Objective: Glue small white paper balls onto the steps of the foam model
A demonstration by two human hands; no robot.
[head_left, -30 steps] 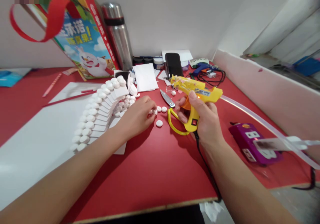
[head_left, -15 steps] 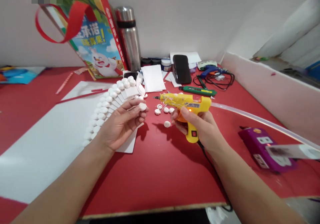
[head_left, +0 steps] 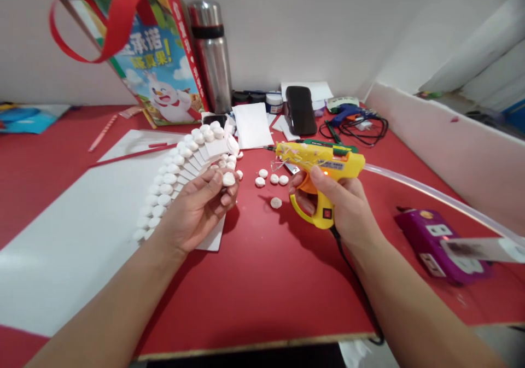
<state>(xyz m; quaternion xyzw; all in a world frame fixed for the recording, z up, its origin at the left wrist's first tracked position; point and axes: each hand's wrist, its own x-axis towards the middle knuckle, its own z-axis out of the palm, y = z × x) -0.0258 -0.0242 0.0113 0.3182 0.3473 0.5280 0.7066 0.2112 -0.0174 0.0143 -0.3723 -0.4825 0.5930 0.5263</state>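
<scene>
Between the thumb and fingers of my left hand (head_left: 199, 206) is a small round white piece (head_left: 228, 179), its material unclear. My right hand (head_left: 342, 201) grips a yellow hot glue gun (head_left: 320, 160) by its handle, nozzle pointing left, with an orange light lit. A clear glue stick (head_left: 410, 185) trails from its back. Behind my left hand curves a white fan-like structure (head_left: 197, 165), edged with rows of similar round pieces (head_left: 164, 187); my hand and wrist hide part of it. Several loose round pieces (head_left: 274, 179) lie on the red table between my hands.
A white board (head_left: 82, 231) lies at left. Behind stand a picture-printed box (head_left: 164, 78) and a steel flask (head_left: 213, 62). A black phone (head_left: 301, 111), a green cutter (head_left: 344, 146) and cables (head_left: 365, 124) are at the back. A purple power strip (head_left: 443, 245) sits right.
The glue gun in my right hand has shifted right, away from my left hand. My left hand has moved slightly left, still pinching the white piece. The camera view has shifted a little.
</scene>
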